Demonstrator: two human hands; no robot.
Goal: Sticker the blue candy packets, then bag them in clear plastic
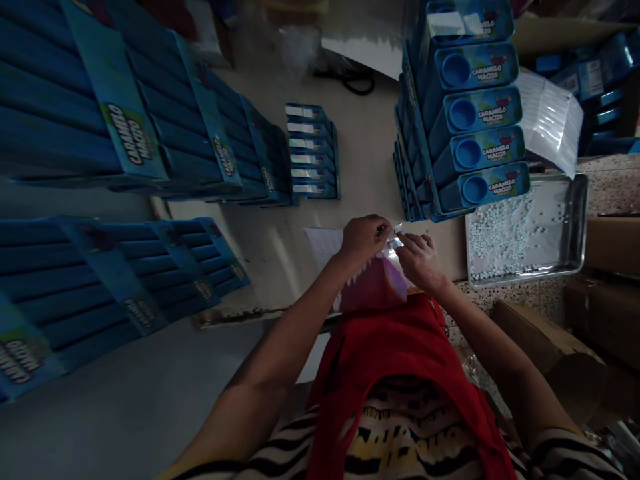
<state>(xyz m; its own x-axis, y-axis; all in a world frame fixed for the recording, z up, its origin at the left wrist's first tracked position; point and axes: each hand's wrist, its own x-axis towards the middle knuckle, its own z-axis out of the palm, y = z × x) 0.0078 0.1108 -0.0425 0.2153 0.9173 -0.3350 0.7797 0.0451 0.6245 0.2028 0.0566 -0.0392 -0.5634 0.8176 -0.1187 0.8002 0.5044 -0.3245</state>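
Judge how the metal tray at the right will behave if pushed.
The metal tray would likely slide rather than tip, being wide and shallow. The small pale pieces in it look rounded and loose, so would probably roll. Its raised rim may keep most inside.

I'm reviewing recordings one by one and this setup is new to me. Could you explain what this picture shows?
There is no machine here: a person in a red apron works with bare hands. The single picture comes from a camera worn on the head, looking forward and down, so the person's left is your left.

The left hand and right hand hold a pink packet by its shiny top; the exact finger grip is hard to make out.

On the pale table are a small row of blue boxes, a taller blue stack labelled "Caramelo Macizo", and a black-handled tool. At right, a metal tray holds small pale pellets.
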